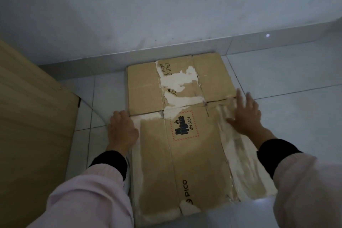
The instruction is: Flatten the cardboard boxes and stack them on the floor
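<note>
A flattened brown cardboard box (pixel 185 153) lies on the white tiled floor, with torn white patches, a battery warning label "UN 3481" and the word "PICO". Its far flaps reach almost to the wall. My left hand (pixel 123 129) rests with curled fingers on the box's left edge, at the seam between the flaps and the main panel. My right hand (pixel 247 114) lies flat, fingers spread, on the right edge of the box, slightly blurred. Both arms wear pale sleeves with black cuffs.
A wooden panel (pixel 33 116), like a door or cabinet side, stands close on the left. The grey wall (pixel 166 5) and its baseboard run just behind the box. Bare floor tiles (pixel 296 79) extend to the right.
</note>
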